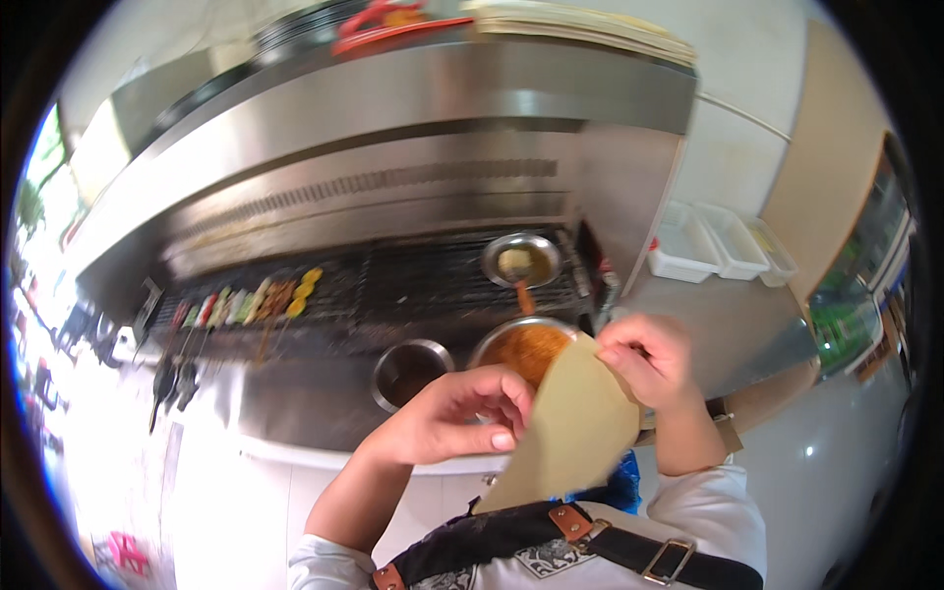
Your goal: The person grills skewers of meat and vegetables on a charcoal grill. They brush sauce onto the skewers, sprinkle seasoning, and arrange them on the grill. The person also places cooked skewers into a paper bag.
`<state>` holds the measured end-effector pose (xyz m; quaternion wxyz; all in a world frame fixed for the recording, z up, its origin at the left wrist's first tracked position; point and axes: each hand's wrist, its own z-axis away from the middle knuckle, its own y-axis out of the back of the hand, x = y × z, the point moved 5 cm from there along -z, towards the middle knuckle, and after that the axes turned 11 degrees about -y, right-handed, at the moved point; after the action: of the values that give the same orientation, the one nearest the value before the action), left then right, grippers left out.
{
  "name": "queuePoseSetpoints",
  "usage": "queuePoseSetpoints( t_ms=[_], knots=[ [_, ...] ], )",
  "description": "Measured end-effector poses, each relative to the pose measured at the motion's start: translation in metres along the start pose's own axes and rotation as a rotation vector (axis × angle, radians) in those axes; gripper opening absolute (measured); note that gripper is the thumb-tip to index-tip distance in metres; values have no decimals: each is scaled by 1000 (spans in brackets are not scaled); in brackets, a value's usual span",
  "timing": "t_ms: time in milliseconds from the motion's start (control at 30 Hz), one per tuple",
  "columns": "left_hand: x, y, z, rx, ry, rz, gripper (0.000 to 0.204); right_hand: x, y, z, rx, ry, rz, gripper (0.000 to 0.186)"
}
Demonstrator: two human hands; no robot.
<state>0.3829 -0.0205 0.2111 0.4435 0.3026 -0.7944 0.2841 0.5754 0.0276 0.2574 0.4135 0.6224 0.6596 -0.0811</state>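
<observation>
My left hand [462, 418] has curled fingers at the left edge of a sheet of tan paper [560, 433], some fingertips hidden against it. My right hand [644, 364] pinches the paper's upper right part between thumb and fingers. Behind the paper a steel bowl of orange-red seasoning [516, 349] is partly covered. Left of it stands a steel container with dark contents [411, 372]. On the grill beyond, a steel bowl [531, 246] holds yellowish liquid and a brush [524, 290].
Assorted skewers [251, 300] lie on the left of the grill [413, 295] under a steel hood [423, 88]. White plastic trays [688, 261] stand on the counter [698, 315] at right, by a glass-fronted case [855, 285]. A pink stool [128, 551] stands at lower left.
</observation>
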Motion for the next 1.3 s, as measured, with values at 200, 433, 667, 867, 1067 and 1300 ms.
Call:
queuePoseSetpoints(
  t_ms=[200,433,667,867,1067,1300],
  knots=[
    [38,26,157,327,-122,250,51,-37,-180,-13,-209,-161,-331,4],
    [83,36,307,671,-248,189,66,-102,-342,-16,-400,-123,-526,5],
    [105,69,374,801,-322,239,59,-118,-427,-34,-555,-165,-531,4],
    [136,130,447,1014,96,-465,17,-72,-489,-60,-1003,-443,-569,17],
    [169,182,538,1624,117,-586,13,12,-551,-53,-1411,-859,-607,32],
    [143,227,591,1819,24,-560,16,17,-622,-57,-1265,-927,-955,20]
  ],
)
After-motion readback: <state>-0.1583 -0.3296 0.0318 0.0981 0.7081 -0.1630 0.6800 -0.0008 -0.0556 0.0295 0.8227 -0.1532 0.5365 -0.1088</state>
